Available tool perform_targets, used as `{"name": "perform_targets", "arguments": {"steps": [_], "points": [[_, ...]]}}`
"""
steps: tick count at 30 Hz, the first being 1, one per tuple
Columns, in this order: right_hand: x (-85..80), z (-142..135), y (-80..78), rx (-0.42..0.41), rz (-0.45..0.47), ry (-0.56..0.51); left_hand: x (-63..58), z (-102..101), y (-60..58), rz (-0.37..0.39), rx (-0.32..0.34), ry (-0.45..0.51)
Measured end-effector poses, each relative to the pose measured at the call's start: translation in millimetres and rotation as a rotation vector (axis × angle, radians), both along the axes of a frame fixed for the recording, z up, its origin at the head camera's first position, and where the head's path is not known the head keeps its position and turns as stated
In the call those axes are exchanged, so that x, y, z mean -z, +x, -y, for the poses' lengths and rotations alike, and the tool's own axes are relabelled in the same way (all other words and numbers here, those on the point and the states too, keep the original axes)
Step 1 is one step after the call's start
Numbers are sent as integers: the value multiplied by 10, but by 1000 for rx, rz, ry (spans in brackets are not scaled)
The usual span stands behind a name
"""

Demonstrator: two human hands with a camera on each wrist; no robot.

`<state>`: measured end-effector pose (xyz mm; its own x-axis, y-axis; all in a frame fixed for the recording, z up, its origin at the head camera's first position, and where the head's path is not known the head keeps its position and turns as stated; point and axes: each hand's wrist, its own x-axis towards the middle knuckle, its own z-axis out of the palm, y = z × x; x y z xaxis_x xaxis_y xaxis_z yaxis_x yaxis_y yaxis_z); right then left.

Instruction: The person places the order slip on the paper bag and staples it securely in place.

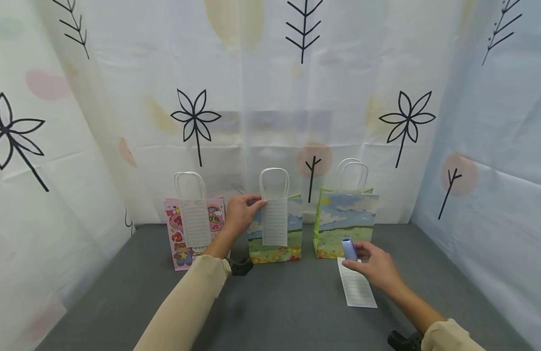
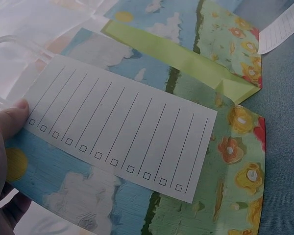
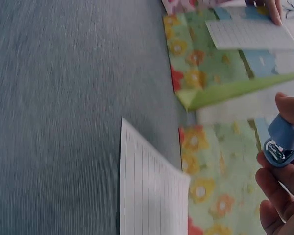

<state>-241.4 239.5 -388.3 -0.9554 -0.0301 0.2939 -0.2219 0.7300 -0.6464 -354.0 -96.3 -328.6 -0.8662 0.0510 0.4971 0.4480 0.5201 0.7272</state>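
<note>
At the middle paper bag, painted with sky and flowers, my left hand pinches the top edge together with a lined checklist slip. The thumb presses on the slip's upper corner, and the other fingers go behind the bag. My right hand holds a small blue mini stapler between thumb and fingers, its metal end showing in the right wrist view. Under that hand, a loose lined slip lies on the table before the right-hand flower-painted bag.
A pink cartoon bag stands on the left, a lined slip hanging at its front below the handles. All three bags stand near the back of the grey table. Behind them hangs a printed white cloth.
</note>
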Motion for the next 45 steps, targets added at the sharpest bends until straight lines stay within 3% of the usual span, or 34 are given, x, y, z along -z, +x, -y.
{"name": "perform_targets", "arguments": {"steps": [6,12,23,31,45], "points": [[-28,188,-29,-62,-15,-81,-4,-14,-8,-14,3,5],[-77,383,-88,-118,-71,-97,-10,-20,-14,-10,13,13],[-237,700,-175,-199,-92,-129,-1,-3,-14,-18,16,24],[-379,848,-289,-262,-50,-191,13,-8,-4,-19,14,41],[-602,1172,-579,-302,-209,-202,21,-11,-11,-19,6,24]]}}
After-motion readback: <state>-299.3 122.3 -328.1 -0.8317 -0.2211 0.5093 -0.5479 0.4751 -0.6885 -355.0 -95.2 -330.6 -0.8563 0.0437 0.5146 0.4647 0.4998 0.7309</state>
